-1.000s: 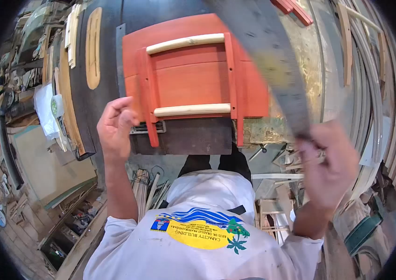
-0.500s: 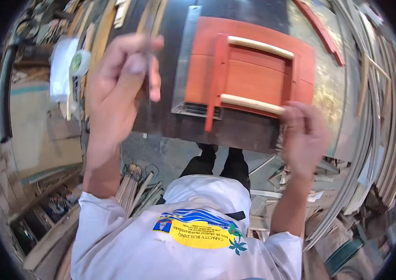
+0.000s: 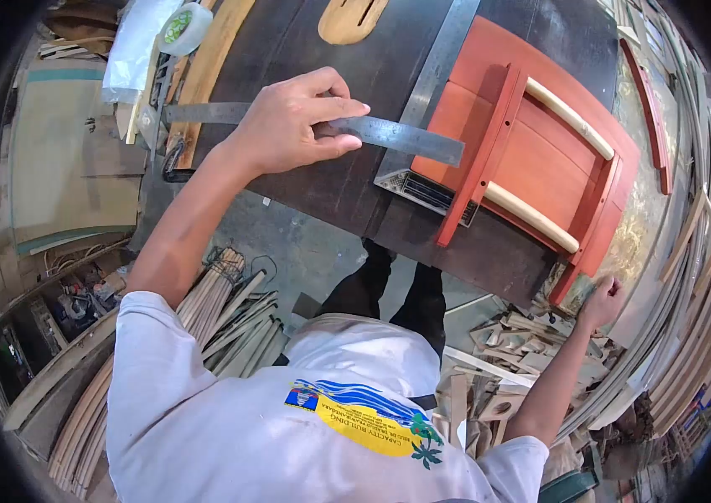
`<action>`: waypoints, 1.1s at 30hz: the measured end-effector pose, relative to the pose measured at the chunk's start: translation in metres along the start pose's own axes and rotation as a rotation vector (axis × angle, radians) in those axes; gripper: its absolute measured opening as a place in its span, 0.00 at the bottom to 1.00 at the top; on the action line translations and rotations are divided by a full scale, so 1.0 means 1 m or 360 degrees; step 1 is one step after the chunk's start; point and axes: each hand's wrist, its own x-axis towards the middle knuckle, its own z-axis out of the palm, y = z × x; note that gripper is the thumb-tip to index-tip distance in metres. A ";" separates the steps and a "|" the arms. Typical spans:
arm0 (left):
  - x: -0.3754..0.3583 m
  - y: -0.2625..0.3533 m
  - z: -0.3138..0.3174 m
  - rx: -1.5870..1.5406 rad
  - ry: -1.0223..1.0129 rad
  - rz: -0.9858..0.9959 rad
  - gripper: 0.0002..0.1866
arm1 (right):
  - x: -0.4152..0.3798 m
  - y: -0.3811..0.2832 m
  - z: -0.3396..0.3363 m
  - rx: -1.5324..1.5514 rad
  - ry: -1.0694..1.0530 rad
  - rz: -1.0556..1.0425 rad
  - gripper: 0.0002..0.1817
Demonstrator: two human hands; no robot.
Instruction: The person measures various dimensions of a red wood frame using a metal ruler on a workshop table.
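Observation:
My left hand [image 3: 301,117] is closed in a pinch around a long steel ruler [image 3: 410,138], held level above the dark bench. The ruler's right end hangs over the edge of a red wooden panel [image 3: 456,105]. On that panel lies a red wooden frame [image 3: 489,151] with two pale round rungs [image 3: 531,216]. Beyond the frame's lower right leg, at the bench's right side, my right hand [image 3: 602,302] is curled into a loose fist, apart from the frame. No object shows in it.
A steel framing square [image 3: 435,80] lies on the dark bench [image 3: 313,193] beside the panel. A tape roll [image 3: 185,29] and wooden strips [image 3: 213,71] are at left. A slotted wooden piece [image 3: 351,18] sits at the back. A red strip [image 3: 647,117] lies right; wood bundles surround the floor.
The ruler in my left hand has swung from upright to nearly level, pointing right. My right hand has left the frame's lower rung and moved right and down. The view has shifted.

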 end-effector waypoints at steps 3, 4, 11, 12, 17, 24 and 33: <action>0.000 -0.023 0.023 0.0217 0.0012 0.0227 0.22 | -0.002 -0.009 -0.001 -0.0010 -0.0012 0.0085 0.15; 0.000 -0.029 0.030 0.0267 0.0054 0.0322 0.21 | -0.002 -0.012 -0.002 -0.0031 -0.0019 0.0087 0.15; 0.006 -0.052 0.059 0.0433 0.0057 0.0560 0.21 | 0.000 -0.011 0.000 -0.0073 0.0040 0.0019 0.14; 0.007 -0.053 0.063 0.0426 0.0050 0.0552 0.21 | 0.000 -0.011 0.000 -0.0052 0.0019 0.0069 0.14; 0.010 -0.060 0.079 0.0402 0.0037 0.0629 0.23 | 0.001 -0.006 0.000 -0.0038 0.0004 0.0067 0.17; 0.008 -0.061 0.084 0.0354 0.0057 0.0597 0.26 | 0.001 -0.002 0.001 -0.0038 -0.0011 0.0102 0.19; 0.008 -0.056 0.086 0.0258 -0.0057 0.0524 0.29 | 0.002 -0.003 0.000 -0.0102 0.0022 0.0075 0.18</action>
